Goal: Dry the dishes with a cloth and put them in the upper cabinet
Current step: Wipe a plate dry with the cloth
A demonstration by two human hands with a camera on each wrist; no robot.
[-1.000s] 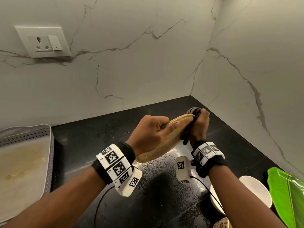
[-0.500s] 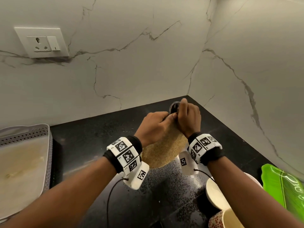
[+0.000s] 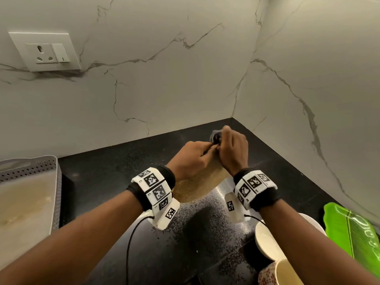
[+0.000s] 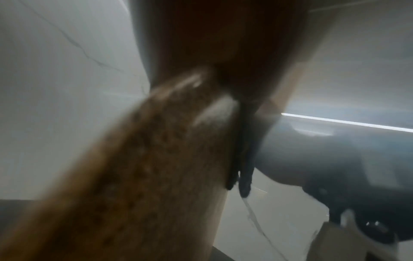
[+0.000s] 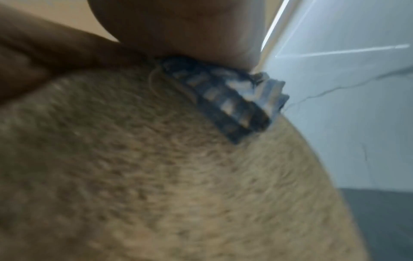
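Note:
A tan speckled plate (image 3: 197,187) is held on edge above the black counter, its underside toward me. My left hand (image 3: 193,157) grips its upper rim. Right beside it, my right hand (image 3: 232,149) pinches a dark checked cloth (image 3: 216,136) against the same rim. In the right wrist view the plate (image 5: 156,167) fills the frame with the bunched cloth (image 5: 234,98) pressed on its top edge. The left wrist view is blurred; the plate (image 4: 145,167) runs diagonally with a dark strip of cloth (image 4: 243,159) hanging at its edge.
A grey perforated tray (image 3: 30,198) sits at the left. At lower right stand a white bowl (image 3: 267,241), a patterned cup (image 3: 279,272) and a green leaf-shaped plate (image 3: 353,231). Marble walls meet in a corner behind; a wall socket (image 3: 47,52) is at upper left.
The plate has turned from lying slanted to hanging on edge with its underside toward me. My right hand with the cloth has moved left along the rim until it meets the left hand.

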